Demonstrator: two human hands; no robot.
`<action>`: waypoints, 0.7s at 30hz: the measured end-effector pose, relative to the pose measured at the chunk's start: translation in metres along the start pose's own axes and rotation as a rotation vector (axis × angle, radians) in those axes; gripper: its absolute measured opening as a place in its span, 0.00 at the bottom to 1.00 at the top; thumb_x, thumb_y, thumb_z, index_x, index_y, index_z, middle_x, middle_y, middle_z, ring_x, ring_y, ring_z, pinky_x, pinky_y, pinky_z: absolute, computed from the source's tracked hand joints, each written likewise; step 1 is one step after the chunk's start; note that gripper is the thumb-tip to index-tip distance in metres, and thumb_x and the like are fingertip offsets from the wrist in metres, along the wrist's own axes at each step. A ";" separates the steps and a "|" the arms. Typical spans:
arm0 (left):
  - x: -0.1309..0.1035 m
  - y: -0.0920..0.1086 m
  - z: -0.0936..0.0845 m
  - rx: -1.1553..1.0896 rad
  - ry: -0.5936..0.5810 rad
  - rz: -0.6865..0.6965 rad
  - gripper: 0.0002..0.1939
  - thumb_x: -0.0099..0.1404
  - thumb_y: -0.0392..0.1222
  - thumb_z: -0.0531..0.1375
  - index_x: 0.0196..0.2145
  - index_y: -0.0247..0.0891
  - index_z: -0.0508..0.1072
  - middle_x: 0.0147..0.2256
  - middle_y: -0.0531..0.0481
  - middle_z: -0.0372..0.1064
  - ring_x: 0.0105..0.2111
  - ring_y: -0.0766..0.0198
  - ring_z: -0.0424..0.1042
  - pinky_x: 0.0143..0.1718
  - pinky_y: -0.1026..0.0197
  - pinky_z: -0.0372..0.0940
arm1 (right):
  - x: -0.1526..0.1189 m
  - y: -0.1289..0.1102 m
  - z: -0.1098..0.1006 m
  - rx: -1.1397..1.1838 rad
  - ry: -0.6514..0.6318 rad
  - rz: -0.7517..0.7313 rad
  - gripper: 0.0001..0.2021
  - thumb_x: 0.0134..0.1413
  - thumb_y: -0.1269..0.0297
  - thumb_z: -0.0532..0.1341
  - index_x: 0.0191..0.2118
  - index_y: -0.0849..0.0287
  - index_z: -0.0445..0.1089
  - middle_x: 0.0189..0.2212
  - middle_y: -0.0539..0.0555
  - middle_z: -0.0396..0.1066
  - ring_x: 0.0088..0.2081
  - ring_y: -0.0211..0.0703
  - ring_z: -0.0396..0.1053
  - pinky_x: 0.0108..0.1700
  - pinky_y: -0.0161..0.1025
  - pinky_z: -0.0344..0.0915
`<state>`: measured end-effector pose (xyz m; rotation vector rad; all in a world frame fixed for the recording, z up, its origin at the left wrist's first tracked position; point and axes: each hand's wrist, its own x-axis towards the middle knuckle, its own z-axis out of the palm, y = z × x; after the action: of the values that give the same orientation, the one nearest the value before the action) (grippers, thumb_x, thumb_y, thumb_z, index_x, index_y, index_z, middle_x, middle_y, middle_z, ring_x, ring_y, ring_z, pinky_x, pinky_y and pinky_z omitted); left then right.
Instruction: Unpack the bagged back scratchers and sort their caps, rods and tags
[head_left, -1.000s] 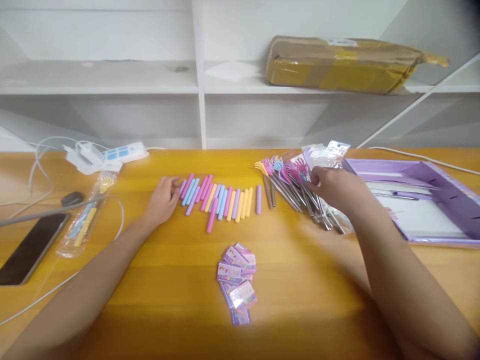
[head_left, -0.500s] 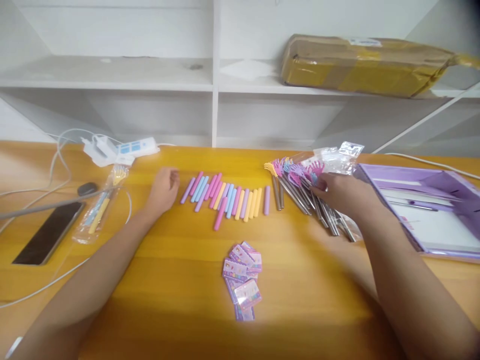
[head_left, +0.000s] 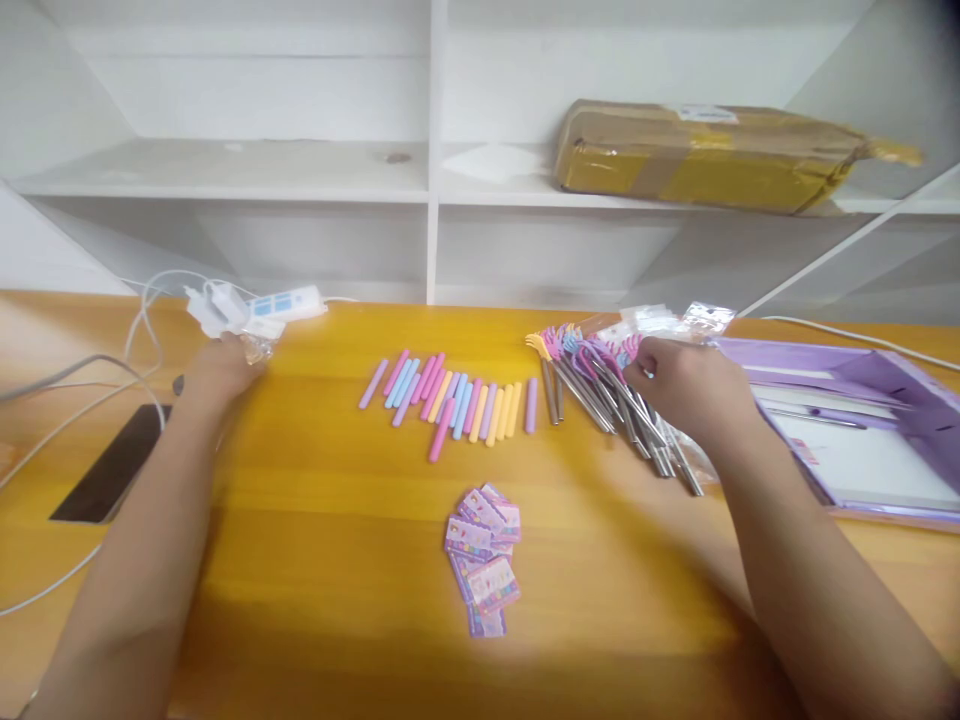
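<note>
My left hand (head_left: 223, 372) is at the left over the clear plastic packet (head_left: 259, 348), blurred, and what its fingers grip is hidden. At the right, my right hand (head_left: 679, 380) is closed beside a pile of metal rods (head_left: 634, 425) with coloured claw-shaped heads; its fingertips meet a purple-headed one. Several pink, blue, purple and yellow tubes (head_left: 480, 408) lie in a slanting row at the middle of the table. Nearer to me, small printed cards (head_left: 480, 540) overlap in a loose stack.
A purple box (head_left: 919, 420) holding papers and a pen stands at the right. A white power strip (head_left: 289, 303), cables and a dark phone (head_left: 105, 465) lie at the left. Behind the table, a taped brown parcel (head_left: 705, 155) rests on the white shelf (head_left: 300, 185).
My left hand has moved left from beside the tubes to the clear packet, now mostly covered. My right hand has shifted slightly right; a purple-headed rod beside it has changed position. The view has tilted slightly.
</note>
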<state>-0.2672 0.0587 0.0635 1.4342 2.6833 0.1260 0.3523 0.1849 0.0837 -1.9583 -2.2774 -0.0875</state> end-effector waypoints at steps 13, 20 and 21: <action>-0.004 0.036 0.011 0.154 -0.070 0.199 0.31 0.72 0.50 0.55 0.58 0.15 0.67 0.61 0.15 0.66 0.64 0.25 0.64 0.61 0.37 0.64 | -0.012 -0.014 -0.001 0.064 0.074 -0.154 0.11 0.60 0.61 0.58 0.29 0.55 0.57 0.25 0.53 0.66 0.26 0.41 0.52 0.32 0.40 0.46; -0.008 0.048 0.011 0.069 -0.129 0.326 0.32 0.70 0.58 0.56 0.59 0.28 0.69 0.61 0.28 0.69 0.61 0.36 0.70 0.58 0.48 0.68 | -0.014 -0.019 0.001 0.075 0.035 -0.171 0.11 0.60 0.61 0.57 0.28 0.55 0.58 0.25 0.53 0.68 0.27 0.41 0.55 0.32 0.39 0.45; -0.008 0.049 0.011 0.054 -0.142 0.342 0.33 0.69 0.61 0.57 0.57 0.30 0.70 0.61 0.29 0.69 0.61 0.35 0.69 0.58 0.47 0.68 | -0.015 -0.021 0.000 0.070 0.027 -0.169 0.11 0.60 0.62 0.57 0.28 0.55 0.58 0.25 0.53 0.68 0.27 0.41 0.55 0.32 0.39 0.45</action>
<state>-0.2207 0.0791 0.0586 1.8321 2.3272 -0.0244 0.3336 0.1669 0.0821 -1.7187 -2.3898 -0.0497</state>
